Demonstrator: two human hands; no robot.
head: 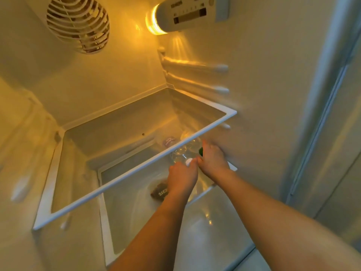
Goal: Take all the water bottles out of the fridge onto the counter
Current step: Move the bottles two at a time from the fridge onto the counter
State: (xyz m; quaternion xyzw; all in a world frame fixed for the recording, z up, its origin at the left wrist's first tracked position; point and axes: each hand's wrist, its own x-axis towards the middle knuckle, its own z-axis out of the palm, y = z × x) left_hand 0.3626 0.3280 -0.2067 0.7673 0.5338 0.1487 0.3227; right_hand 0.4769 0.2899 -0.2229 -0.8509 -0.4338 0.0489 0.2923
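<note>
- Glass is what the upper shelf is made of, and the bottles are seen through it; its white front rail crosses just above both hands, so any lift should be kept low until the rail is cleared.
- A label patch is seen on the lower shelf, to the left of the left wrist; it is not part of the job and should be left alone.
- The left hand is reached in under the upper shelf, its fingers curled around the top of a clear bottle with a white cap. The grasp appears to be made, though the fingertips are hidden behind the hand.
- The clear bottles stand at the right of the lower shelf, close to the side wall; a further cap with purple print is seen behind them, so at least one more is judged to remain.
- The right hand lies touching the left, its fingers closed over a bottle with a green cap, of which only an edge shows.
- The necks should be gripped below the caps, not by the caps alone, as wet plastic is likely to slip.
- Each bottle should be drawn straight toward the door opening, kept upright, and one hand led slightly ahead of the other so that the hands are not knocked together.
- The table is not in view; the carry should be planned to the right, past the door frame.
</note>
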